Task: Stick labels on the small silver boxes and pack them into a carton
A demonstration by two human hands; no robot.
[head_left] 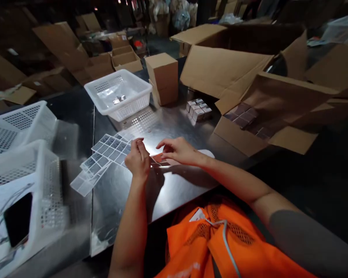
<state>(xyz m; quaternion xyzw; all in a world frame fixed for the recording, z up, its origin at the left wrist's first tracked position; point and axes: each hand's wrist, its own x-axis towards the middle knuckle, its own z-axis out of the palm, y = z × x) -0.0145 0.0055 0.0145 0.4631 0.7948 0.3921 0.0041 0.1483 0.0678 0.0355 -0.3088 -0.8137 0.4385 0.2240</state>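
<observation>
Over the metal table, my left hand (138, 159) has its fingers curled in around one end of a small orange-brown carton (159, 158). Part of that carton lies behind the fingers, and its print cannot be read. My right hand (178, 150) is just above the carton's other side, index finger and thumb apart; whether its lower fingers touch the carton is hard to tell. Beside my left hand, overlapping sheets of grey labels (110, 148) are fanned out on the table. A white rounded thing (206, 153) is partly hidden behind my right wrist.
A white basket (130, 106) with small shiny items stands behind the labels, beside a brown box (165, 79). Small packed boxes (198, 109) sit near an open carton (249, 131) holding more. At left, a white basket (50, 185) contains a phone (19, 220) and papers.
</observation>
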